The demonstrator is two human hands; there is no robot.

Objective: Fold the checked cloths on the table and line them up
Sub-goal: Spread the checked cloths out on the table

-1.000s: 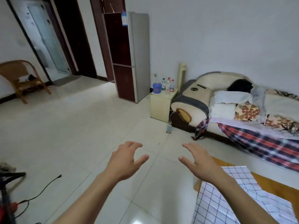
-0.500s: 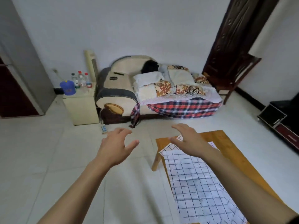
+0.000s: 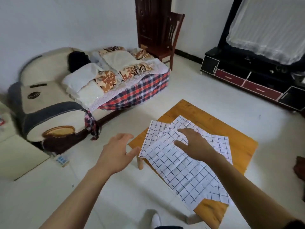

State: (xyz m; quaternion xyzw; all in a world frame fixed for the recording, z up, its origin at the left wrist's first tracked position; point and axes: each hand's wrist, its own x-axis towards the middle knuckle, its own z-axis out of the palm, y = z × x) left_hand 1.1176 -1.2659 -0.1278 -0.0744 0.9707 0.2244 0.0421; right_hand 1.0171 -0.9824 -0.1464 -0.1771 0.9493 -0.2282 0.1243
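Pale tiled flooring (image 3: 206,90) surrounds a low orange wooden table (image 3: 208,119). White cloths with a dark grid check (image 3: 178,164) lie unfolded and overlapping on it. Right hand (image 3: 196,146) is above them, fingers spread, grasping nothing. Left hand (image 3: 115,152), relaxed and empty, is beside the table's left edge.

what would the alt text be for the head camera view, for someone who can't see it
Seen from above, a person's open left hand and right hand reach toward unfolded white checked cloths overlapping on a low wooden table. Behind, on the tiled floor, stands a sofa with cushions.
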